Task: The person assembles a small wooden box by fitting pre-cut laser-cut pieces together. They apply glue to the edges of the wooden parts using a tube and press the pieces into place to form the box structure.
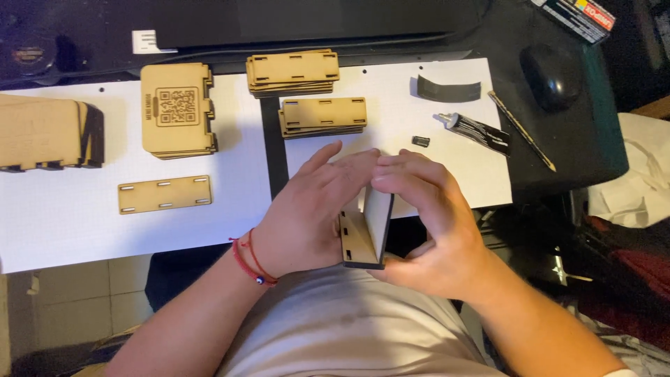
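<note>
Pressing a small wooden box [364,234] between them at lower centre of the frame, the left hand [307,216] and right hand [429,223] clamp its panels together, seemingly to seat them. Glue tube [478,130] and wooden panels [322,115] lie on the table [70,223] above.

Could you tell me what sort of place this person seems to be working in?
Probably a home desk used as a craft bench: stacks of laser-cut wooden panels lie on white paper sheets, a glue tube and a computer mouse sit nearby, and both hands hold a small wooden assembly.
</note>
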